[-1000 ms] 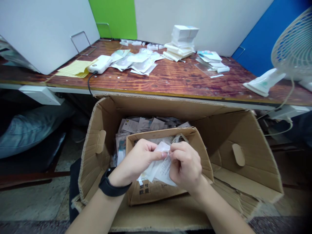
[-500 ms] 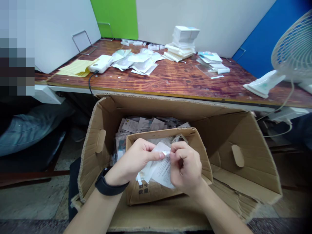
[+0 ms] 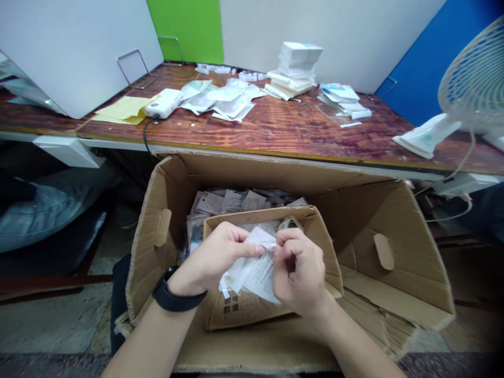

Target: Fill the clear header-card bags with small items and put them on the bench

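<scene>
Between my hands hangs a clear plastic bag (image 3: 261, 278) with a white printed card inside. My left hand (image 3: 222, 251) pinches its upper edge between thumb and fingers. Close beside it, my right hand (image 3: 300, 270) is curled, its thumb and forefinger closed on the same edge, where a thin white strip shows. Both hands are above a small cardboard box (image 3: 268, 310) that holds more clear packets. That box sits inside a large open carton (image 3: 366, 226), and several bagged cards (image 3: 232, 202) lie in the carton behind it.
On the wooden desk (image 3: 283, 126) are a heap of packets (image 3: 228, 97), a banded stack of cards (image 3: 297, 63), a smaller pile (image 3: 342, 97), yellow sheets (image 3: 120, 109) and a white device (image 3: 163, 102). A fan (image 3: 472, 84) stands right. A person's leg (image 3: 51, 205) shows at left.
My hands stay pinched on the bag's edge and have shifted very slightly. The person at the left has leaned out of view above the desk.
</scene>
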A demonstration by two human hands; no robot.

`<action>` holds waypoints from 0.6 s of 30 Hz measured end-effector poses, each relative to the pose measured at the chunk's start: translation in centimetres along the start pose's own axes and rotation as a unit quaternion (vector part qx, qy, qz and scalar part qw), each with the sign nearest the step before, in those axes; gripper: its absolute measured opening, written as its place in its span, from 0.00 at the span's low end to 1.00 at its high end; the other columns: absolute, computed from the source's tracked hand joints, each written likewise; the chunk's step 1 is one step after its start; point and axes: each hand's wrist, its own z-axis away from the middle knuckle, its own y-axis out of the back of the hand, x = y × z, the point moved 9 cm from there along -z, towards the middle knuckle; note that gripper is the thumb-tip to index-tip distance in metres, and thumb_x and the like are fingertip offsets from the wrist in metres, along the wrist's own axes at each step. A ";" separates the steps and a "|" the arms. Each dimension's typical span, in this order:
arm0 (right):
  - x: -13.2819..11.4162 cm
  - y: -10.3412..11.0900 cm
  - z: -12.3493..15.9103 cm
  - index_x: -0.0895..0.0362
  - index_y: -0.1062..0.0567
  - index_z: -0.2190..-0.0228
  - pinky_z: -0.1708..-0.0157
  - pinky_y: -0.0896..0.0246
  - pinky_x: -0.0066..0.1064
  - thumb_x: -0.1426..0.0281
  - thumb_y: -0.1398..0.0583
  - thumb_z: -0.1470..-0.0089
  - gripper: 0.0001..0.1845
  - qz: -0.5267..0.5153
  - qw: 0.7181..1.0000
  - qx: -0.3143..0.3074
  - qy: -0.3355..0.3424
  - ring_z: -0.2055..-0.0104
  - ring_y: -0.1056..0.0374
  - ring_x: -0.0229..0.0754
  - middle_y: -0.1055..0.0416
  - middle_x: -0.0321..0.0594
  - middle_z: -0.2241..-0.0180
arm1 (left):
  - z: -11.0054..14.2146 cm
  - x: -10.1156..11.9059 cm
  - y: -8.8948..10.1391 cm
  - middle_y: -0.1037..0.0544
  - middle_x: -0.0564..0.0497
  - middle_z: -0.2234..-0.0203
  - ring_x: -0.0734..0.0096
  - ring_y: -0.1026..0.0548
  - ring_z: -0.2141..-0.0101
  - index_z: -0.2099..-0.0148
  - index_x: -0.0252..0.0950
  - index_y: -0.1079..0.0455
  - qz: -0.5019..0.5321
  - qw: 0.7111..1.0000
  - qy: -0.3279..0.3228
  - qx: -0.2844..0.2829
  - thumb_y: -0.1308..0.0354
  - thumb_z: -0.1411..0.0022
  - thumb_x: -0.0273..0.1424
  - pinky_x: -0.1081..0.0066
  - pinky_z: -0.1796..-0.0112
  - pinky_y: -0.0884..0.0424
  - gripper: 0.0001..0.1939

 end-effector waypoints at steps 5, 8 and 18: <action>0.4 0.0 0.1 0.55 0.42 0.73 0.80 0.51 0.26 0.83 0.46 0.56 0.13 0.012 1.000 0.003 -0.016 0.77 0.44 0.35 0.37 0.37 0.74 | -0.2 0.1 0.2 0.29 0.52 0.84 0.79 0.36 0.83 0.76 0.28 0.27 0.005 1.000 -0.004 0.006 0.34 0.57 0.32 0.77 0.80 0.42 0.11; 0.7 0.0 0.1 0.55 0.42 0.73 0.79 0.50 0.27 0.82 0.45 0.55 0.12 0.032 0.999 0.000 -0.034 0.78 0.44 0.34 0.37 0.37 0.73 | -0.2 0.1 0.3 0.28 0.51 0.83 0.79 0.35 0.82 0.75 0.28 0.27 0.008 1.000 -0.004 0.003 0.34 0.57 0.32 0.77 0.80 0.41 0.11; 0.7 -0.4 -0.2 0.59 0.34 0.68 0.74 0.46 0.32 0.79 0.47 0.50 0.07 0.122 0.987 -0.039 -0.102 0.74 0.42 0.40 0.35 0.40 0.74 | -0.3 -0.3 0.7 0.25 0.48 0.81 0.74 0.30 0.81 0.72 0.27 0.26 0.032 0.999 0.002 0.018 0.35 0.54 0.30 0.75 0.79 0.37 0.10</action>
